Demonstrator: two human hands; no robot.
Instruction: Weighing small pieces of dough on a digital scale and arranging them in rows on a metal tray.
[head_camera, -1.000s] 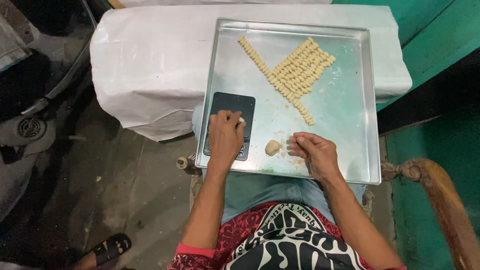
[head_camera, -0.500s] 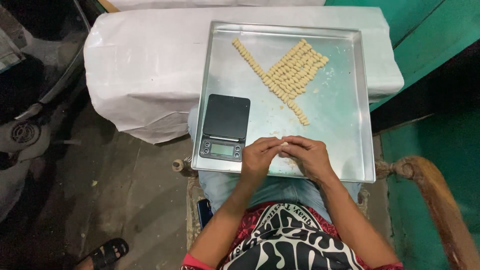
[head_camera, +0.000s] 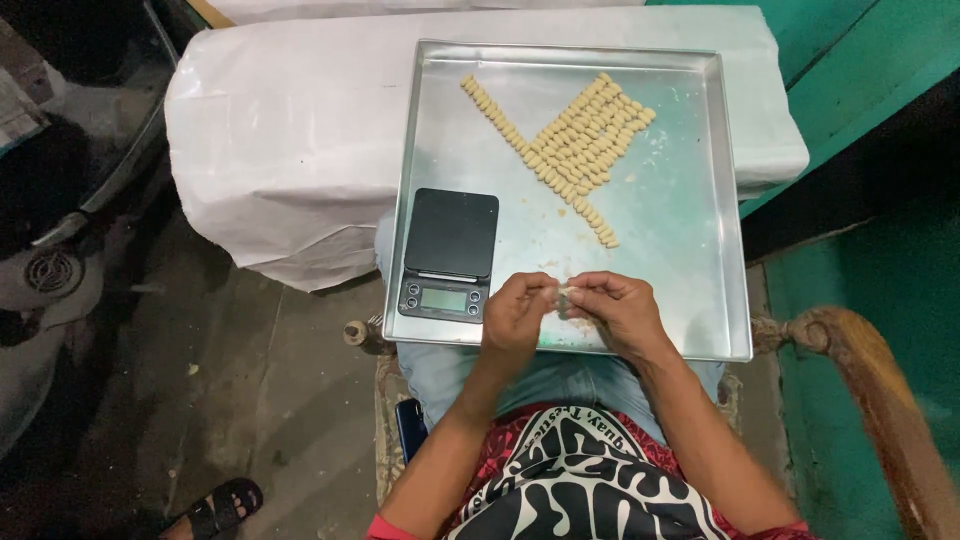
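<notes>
- Left hand & right hand are together at the near edge of the metal tray, fingertips pinching one small dough bit between them.
- Black scale sits just left of the hands, at the tray's near left corner.
- Rows of little dough pieces lie in a V shape by the tray's far edge, well apart from the hands.
- Tray rests on a white cloth & the person's lap.

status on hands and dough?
Left hand and right hand pinch one small dough piece together over the tray. Scale beside left hand. Nothing in the way.
</notes>
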